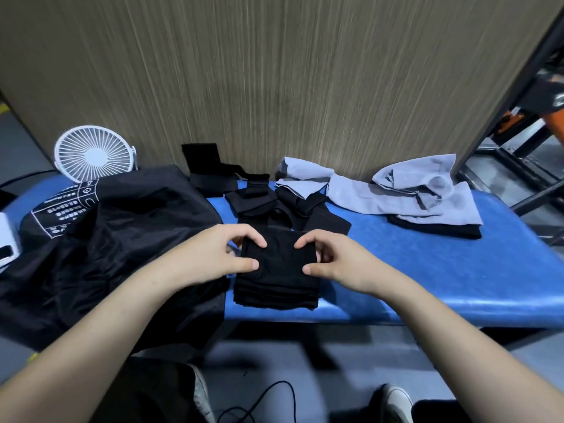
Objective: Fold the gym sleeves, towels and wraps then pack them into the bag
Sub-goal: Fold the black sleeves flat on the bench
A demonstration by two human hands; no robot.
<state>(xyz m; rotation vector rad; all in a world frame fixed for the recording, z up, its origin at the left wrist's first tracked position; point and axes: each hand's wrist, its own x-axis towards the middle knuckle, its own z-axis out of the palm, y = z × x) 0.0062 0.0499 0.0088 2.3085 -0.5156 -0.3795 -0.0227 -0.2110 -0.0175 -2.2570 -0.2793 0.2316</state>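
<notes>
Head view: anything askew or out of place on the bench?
Mostly unfinished work. The grey towels lie crumpled at the far right of the blue bench, unfolded. Black wraps sit loosely heaped behind the folded black stack that both hands pinch. The black bag sprawls slack over the bench's left end.

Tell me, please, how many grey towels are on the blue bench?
2: one grey towel at the wall, mid-bench; a larger crumpled one to its right. More may hide beneath.

left hand (210,254) | fingers curled, pinching | right hand (338,261) | fingers curled, pinching | forearms converging
</notes>
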